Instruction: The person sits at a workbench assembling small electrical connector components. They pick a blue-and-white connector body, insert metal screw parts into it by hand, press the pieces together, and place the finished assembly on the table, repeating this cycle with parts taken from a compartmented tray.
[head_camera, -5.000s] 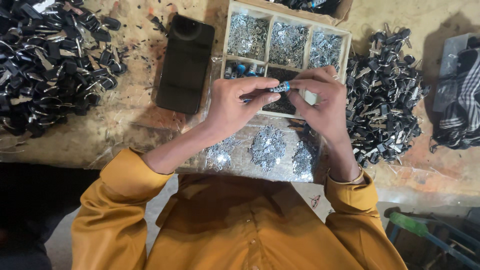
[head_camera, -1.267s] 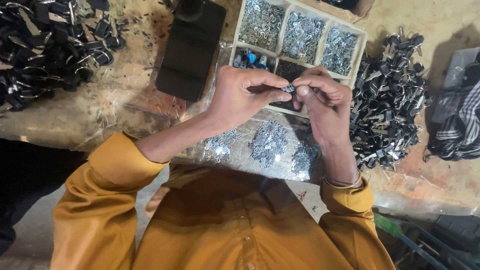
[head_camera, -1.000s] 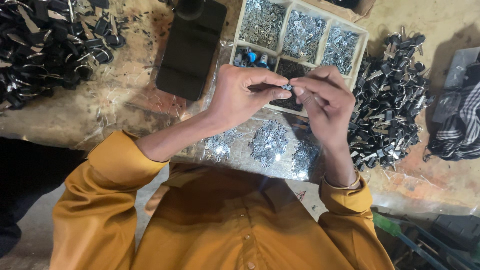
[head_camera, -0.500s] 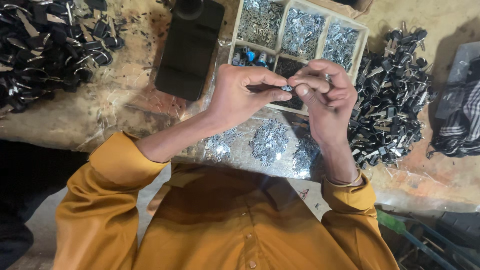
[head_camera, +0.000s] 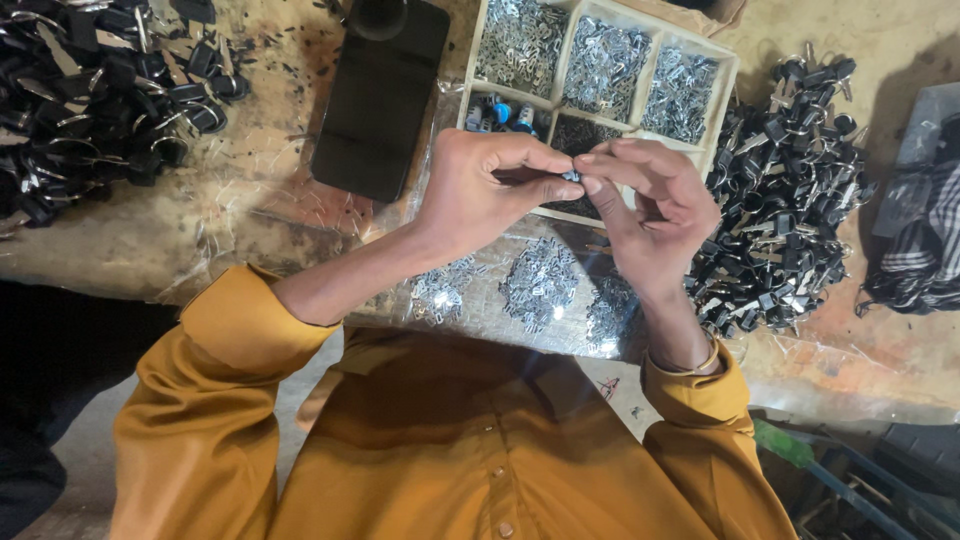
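Silvery metal showed only as a speck where the two hands met: a tiny metal piece (head_camera: 571, 177) was pinched between the thumb and forefinger of the left hand (head_camera: 478, 190) and met by the fingertips of the right hand (head_camera: 652, 205), both hands closed tight on it above the near edge of a compartmented wooden tray (head_camera: 470, 62). What kind of part it was could not be made out — it was too small and mostly hidden by fingertips. The tray's far cells held heaps of small shiny metal bits (head_camera: 604, 66), and one near cell held a few blue-capped items (head_camera: 500, 111). Between the tray and the person's mustard-yellow shirt (head_camera: 430, 440), clear plastic sheeting carried three loose piles of the same shiny pieces (head_camera: 538, 294). Black clip-like parts (head_camera: 780, 190) were heaped just right of the right hand, a second black heap (head_camera: 90, 90) lay well apart at far left, and a flat black case (head_camera: 380, 100) sat beside the tray. To do this fitting well, it seemed wise to keep the work low over the tray so a dropped piece would land among its own kind, to hold the part by its edges so the joint stayed visible, and to press squarely rather than twist — a piece this small would likely spring away under a slanted push.
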